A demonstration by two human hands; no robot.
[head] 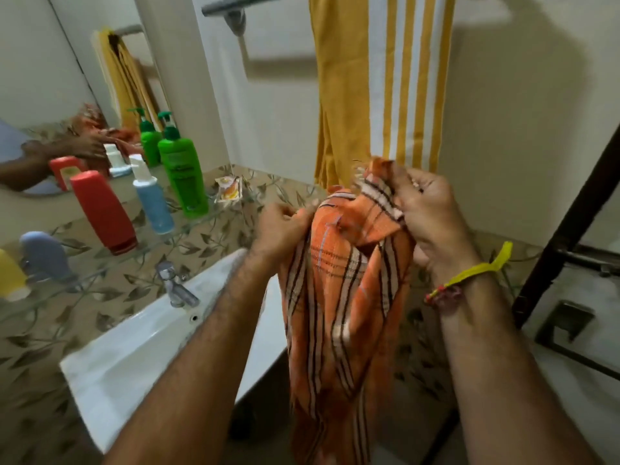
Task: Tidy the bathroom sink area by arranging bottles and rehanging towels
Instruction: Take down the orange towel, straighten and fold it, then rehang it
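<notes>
Both hands grasp a bunched orange striped towel [342, 297] beside the white sink [134, 357]: left hand [280, 226] pinching one edge, right hand [426, 216] clenching another. A yellow striped towel [379, 78] hangs behind.

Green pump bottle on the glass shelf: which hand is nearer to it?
Left. The left hand grips the orange towel just right of the green pump bottle; the right hand holds the towel's other edge, farther right, below the yellow striped towel.
</notes>
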